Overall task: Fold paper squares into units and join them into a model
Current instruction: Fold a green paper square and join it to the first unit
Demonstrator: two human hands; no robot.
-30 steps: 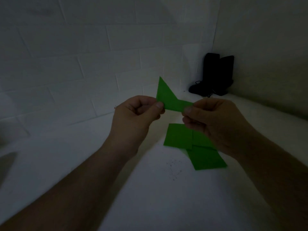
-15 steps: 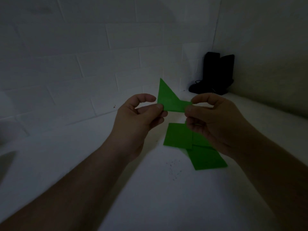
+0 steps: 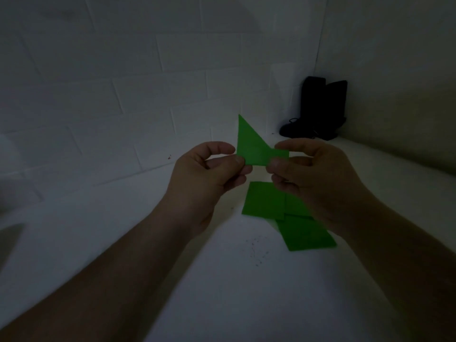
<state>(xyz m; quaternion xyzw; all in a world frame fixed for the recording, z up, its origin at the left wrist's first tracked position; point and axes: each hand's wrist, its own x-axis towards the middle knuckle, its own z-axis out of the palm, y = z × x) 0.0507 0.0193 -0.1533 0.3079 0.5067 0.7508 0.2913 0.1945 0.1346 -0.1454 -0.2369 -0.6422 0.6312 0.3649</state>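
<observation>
The folded green unit (image 3: 256, 150) is held in the air between both hands, long axis running 9 to 3 o'clock with its triangular point rising toward 12; the left hand (image 3: 204, 183) pinches its 9 o'clock end in a narrow grip and the right hand (image 3: 318, 183) pinches its 3 o'clock end likewise, neither plainly nearer. Directly below, at 6 o'clock from the unit, the loose green squares (image 3: 283, 213) lie overlapping on the white surface (image 3: 222, 292). A pale brick wall (image 3: 123, 95) stands behind, with dark boots (image 3: 318, 112) in the corner at 1 o'clock.
</observation>
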